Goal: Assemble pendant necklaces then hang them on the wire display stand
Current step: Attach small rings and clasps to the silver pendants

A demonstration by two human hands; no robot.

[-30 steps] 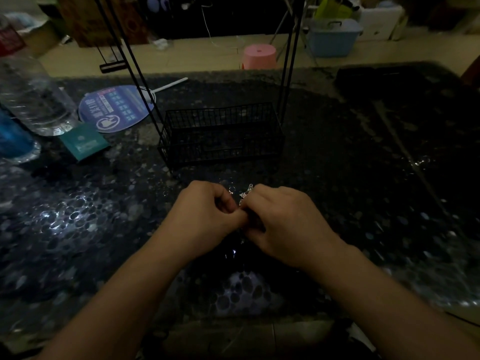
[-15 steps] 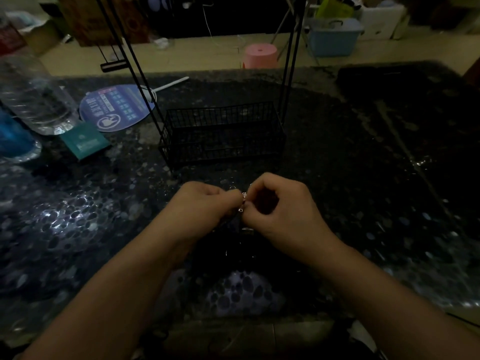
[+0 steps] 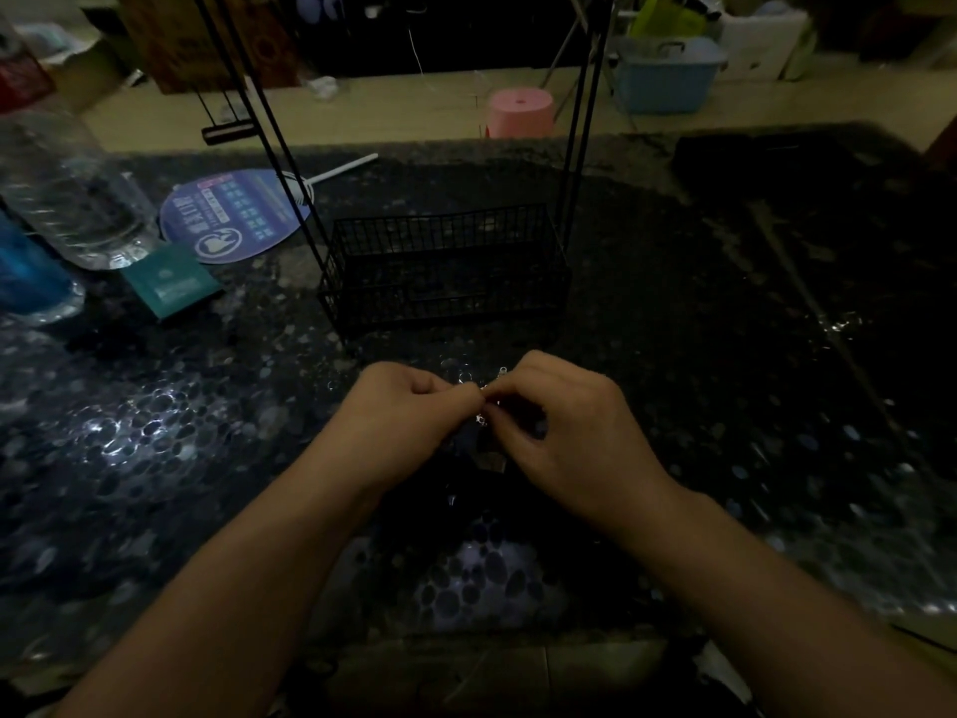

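Dim light falls on a dark speckled stone tabletop [image 3: 725,355] that glints in patches. Just above it, near the front edge, the left hand [image 3: 399,422] and the right hand [image 3: 564,432] meet fingertip to fingertip, both with fingers curled in, pinching a thin silver necklace chain with small rings [image 3: 484,406] between them; only a few bright links show, and the rest is hidden by the fingers and the dark. Just beyond the hands stands a black wire display stand with a basket base [image 3: 445,272], its thin uprights rising out of view. To the left lie a round purple paper fan with a white handle [image 3: 233,215], a small teal packet [image 3: 173,282] and a clear plastic water bottle [image 3: 67,194]. Farther back, past the table, sit a pink plastic stool [image 3: 520,114] and a blue plastic basket [image 3: 668,75].
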